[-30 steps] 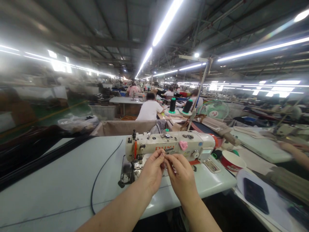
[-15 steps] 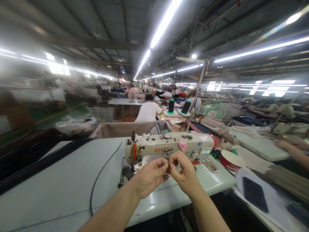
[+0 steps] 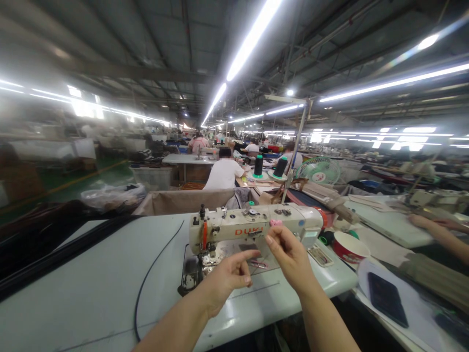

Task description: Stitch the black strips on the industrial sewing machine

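In front of a white sewing machine point(image 3: 223, 230), my left hand point(image 3: 230, 276) points its index finger to the right while the other fingers curl loosely; nothing shows in it. My right hand point(image 3: 291, 256) is raised higher, beside the machine's arm, with thumb and fingertips pinched together. Whatever sits in that pinch is too small to make out. A gap separates the two hands. Partly behind the right fingertips is a pink piece point(image 3: 275, 223) on the machine. A small reddish tool point(image 3: 259, 264) lies on the machine bed between my hands.
A thin black cord point(image 3: 141, 288) curves over the pale tabletop point(image 3: 91, 293) at left. To the right are a small tray point(image 3: 321, 255), a red-and-white tub point(image 3: 350, 247) and a phone point(image 3: 386, 298). Black thread cones point(image 3: 258, 167) stand behind the machine. A co-worker's arm point(image 3: 425, 227) reaches in at right.
My hands were together, fingertips meeting in front of the machine. They have parted: the left moved slightly down with its index finger extended, the right moved right and up, still pinched.
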The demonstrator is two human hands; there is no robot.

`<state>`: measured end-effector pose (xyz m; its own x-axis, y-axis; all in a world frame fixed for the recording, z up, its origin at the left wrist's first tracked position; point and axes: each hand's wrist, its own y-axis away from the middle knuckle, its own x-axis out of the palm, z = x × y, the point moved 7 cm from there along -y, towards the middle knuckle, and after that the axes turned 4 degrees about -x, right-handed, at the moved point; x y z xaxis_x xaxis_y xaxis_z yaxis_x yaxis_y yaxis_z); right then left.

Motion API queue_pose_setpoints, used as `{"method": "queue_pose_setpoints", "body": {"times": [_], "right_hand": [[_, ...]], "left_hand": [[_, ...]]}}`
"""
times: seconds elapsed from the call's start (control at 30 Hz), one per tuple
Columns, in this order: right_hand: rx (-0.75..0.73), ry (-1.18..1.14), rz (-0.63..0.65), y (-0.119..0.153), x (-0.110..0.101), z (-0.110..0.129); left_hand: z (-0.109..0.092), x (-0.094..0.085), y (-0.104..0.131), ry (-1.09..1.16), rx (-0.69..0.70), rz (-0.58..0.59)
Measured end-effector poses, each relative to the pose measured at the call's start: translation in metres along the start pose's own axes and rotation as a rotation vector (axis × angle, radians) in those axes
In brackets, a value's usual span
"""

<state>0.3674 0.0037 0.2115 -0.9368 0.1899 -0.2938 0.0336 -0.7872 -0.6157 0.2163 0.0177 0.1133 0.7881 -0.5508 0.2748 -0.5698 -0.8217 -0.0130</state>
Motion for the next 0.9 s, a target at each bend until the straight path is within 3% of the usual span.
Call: {"method": "queue_pose_setpoints", "body": {"times": [0.17,0.27,0.4,0.53,0.67,0.73,0.83,0.9], "right_hand": [[0.110,-0.085,-0.052,-0.002,0.000,-0.013],[0.141,-0.083,-0.072,0.000,0.005,-0.018],[0.106,0.031,-0.063,0.001,0.013,-0.021],[0.044,0.152,-0.046,0.001,0.016,-0.016],[-0.040,0.110,0.003,0.003,0.012,-0.007],[-0.048,0.095,-0.100,0.006,0.000,-0.009],[0.037,0.073,-0.415,0.017,-0.029,-0.027],[0.097,0.018,-0.543,0.025,-0.040,-0.043]], "left_hand": [[-0.025,0.007,0.016,-0.525,0.189,-0.047],[-0.042,0.018,0.029,-0.617,0.337,-0.010],[-0.055,0.021,0.041,-0.645,0.502,-0.044],[-0.051,0.017,0.041,-0.626,0.472,-0.038],[-0.046,0.014,0.045,-0.580,0.423,-0.005],[-0.045,0.012,0.049,-0.567,0.403,0.013],[-0.044,0.009,0.055,-0.555,0.388,0.016],[-0.044,0.006,0.058,-0.552,0.386,0.009]]}}
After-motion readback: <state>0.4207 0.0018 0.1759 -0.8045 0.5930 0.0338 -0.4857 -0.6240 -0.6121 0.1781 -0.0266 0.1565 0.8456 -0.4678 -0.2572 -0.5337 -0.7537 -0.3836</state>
